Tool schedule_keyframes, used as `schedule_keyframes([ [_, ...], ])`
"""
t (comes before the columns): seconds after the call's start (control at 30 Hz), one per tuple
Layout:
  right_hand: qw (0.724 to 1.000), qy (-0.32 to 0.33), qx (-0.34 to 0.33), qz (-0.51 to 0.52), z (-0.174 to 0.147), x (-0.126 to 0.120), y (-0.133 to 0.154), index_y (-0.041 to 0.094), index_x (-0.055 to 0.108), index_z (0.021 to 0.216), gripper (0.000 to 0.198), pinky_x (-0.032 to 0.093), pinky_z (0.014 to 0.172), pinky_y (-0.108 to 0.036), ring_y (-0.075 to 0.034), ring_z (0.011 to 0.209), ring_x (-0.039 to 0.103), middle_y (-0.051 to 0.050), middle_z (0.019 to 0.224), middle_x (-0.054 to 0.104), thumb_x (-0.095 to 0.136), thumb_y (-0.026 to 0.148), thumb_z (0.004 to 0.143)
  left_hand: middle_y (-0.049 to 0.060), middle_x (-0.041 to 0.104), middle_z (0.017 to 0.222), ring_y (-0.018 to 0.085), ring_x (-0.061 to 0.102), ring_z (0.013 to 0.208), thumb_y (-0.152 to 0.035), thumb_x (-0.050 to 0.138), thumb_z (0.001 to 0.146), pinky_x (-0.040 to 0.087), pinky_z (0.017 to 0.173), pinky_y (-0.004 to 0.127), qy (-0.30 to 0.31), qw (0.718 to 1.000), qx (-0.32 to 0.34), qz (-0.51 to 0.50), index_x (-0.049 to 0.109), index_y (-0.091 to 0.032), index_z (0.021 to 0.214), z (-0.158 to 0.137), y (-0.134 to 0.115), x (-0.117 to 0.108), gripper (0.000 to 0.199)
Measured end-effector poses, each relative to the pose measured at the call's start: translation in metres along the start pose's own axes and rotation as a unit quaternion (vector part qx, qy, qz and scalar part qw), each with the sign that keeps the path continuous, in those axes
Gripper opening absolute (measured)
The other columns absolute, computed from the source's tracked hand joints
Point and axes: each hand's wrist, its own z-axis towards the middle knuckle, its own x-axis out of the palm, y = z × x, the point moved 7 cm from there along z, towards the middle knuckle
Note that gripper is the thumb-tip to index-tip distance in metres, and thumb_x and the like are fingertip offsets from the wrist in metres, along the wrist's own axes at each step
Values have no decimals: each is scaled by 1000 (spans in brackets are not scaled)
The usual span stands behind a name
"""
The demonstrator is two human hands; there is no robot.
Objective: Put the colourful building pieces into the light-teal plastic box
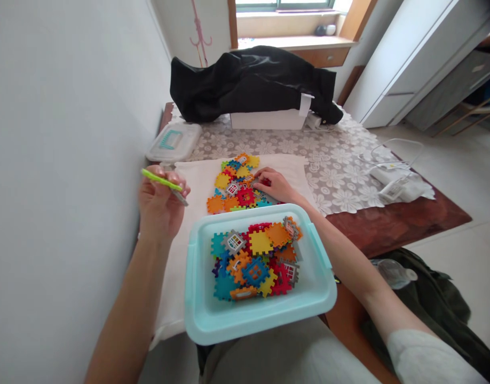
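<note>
My left hand (161,200) is raised near the wall, pinching a lime-green interlocking tile (161,180) and a grey tile (179,197), both seen nearly edge-on. Over on the cloth, my right hand (274,184) reaches into a loose pile of coloured interlocking tiles (231,203). Its thumb and fingers look apart at the pile's right side, though the fingertips are partly hidden among the pieces. Nearest me, a light-blue plastic tub (200,314) holds several more tiles, such as a blue window tile (255,271) and a yellow tile (261,242).
A clear lid (175,142) with a teal handle lies by the wall. Black fabric (257,80) covers a white box (268,120) at the back. White plastic packaging (405,181) sits on the table's right side, over the lace tablecloth (349,154). A bottle (395,273) rests on a dark bag below.
</note>
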Motion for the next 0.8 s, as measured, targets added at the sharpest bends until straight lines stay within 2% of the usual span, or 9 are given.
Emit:
schedule_keyframes([
  [0.13,1000,4,7,-3,0,-1,4,24,65,79,29,56,110,-45,-28,119,73,-10,122,79,79,40,99,-2,73,73,15,70,72,-52,102,84,61,78,27,152,983,59,81,78,-26,97,-20,-27,57,38],
  [0.2,1000,7,9,-4,0,-1,5,25,64,78,30,56,110,-45,-28,120,73,-10,122,79,79,40,100,3,78,76,20,77,86,-42,102,86,61,81,30,236,956,33,170,81,-23,98,-30,-22,76,31],
  [0.33,1000,7,2,-5,1,-1,5,25,62,78,31,57,109,-45,-28,117,73,-11,122,78,77,41,100,9,85,90,30,81,111,-44,99,89,64,102,42,309,923,-32,228,86,-21,113,-38,-6,70,36],
  [0.4,1000,1,-3,-5,1,-2,5,25,61,78,31,57,107,-45,-28,115,73,-11,123,78,76,42,99,13,87,100,33,81,119,-53,94,92,60,114,49,308,927,-47,207,87,-20,122,-38,-1,57,45],
  [0.47,1000,-7,1,-11,1,-2,3,26,60,78,32,57,105,-46,-28,112,73,-12,120,77,76,44,98,15,87,112,32,79,124,-56,89,95,59,117,47,285,937,-65,192,88,-20,122,-38,9,45,45],
  [0.53,1000,-16,11,-17,1,-3,2,26,58,77,35,58,103,-46,-28,109,71,-11,116,77,77,48,97,15,86,118,29,80,118,-59,86,96,63,107,40,239,953,-94,162,88,-20,118,-38,22,35,45],
  [0.63,999,-31,21,-17,0,-6,2,26,56,75,41,58,98,-46,-27,104,69,-11,112,77,76,54,97,13,85,104,25,79,96,-68,75,100,64,81,34,130,974,-119,144,86,-20,105,-37,46,18,50],
  [0.7,998,-48,27,-11,-1,-9,2,26,57,78,42,58,94,-45,-26,97,67,-11,108,77,73,59,97,12,84,101,24,78,95,-66,72,103,63,81,33,75,958,-109,253,84,-19,101,-36,60,4,48],
  [0.8,996,-78,45,2,-2,-13,0,26,61,85,40,57,88,-43,-25,90,65,-9,102,76,71,63,98,13,83,121,30,76,119,-59,73,102,63,108,47,70,885,-68,456,83,-21,110,-35,76,-11,40],
])
